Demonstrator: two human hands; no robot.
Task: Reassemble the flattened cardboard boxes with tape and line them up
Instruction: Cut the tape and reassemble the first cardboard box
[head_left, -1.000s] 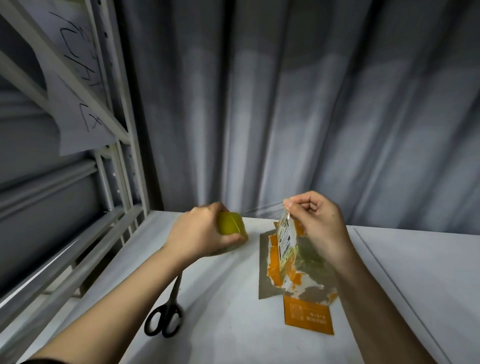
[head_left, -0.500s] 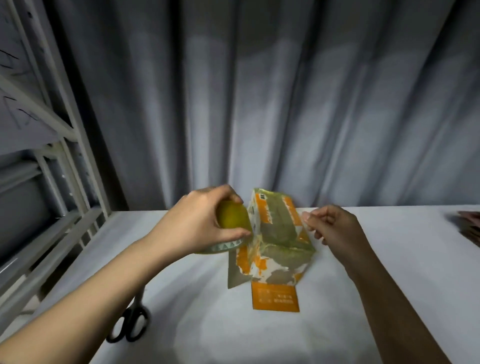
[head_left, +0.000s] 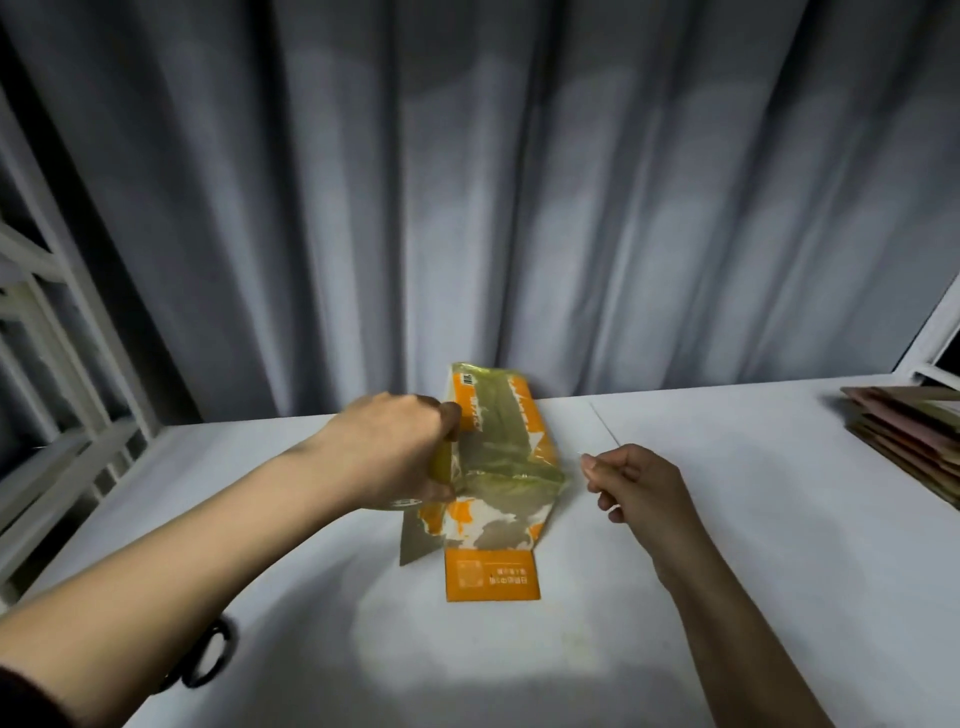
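Newly visible card stack, white table.

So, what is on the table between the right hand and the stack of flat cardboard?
Head view: only bare white table between right hand and cardboard stack.

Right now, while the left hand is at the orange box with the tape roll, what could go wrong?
1. The box stands half-built with its bottom flap lying open; a tug from the tape roll in the left hand may tip it.
2. The right hand is off the box, so nothing steadies it.
3. The scissors lie partly under the left forearm and could be knocked.
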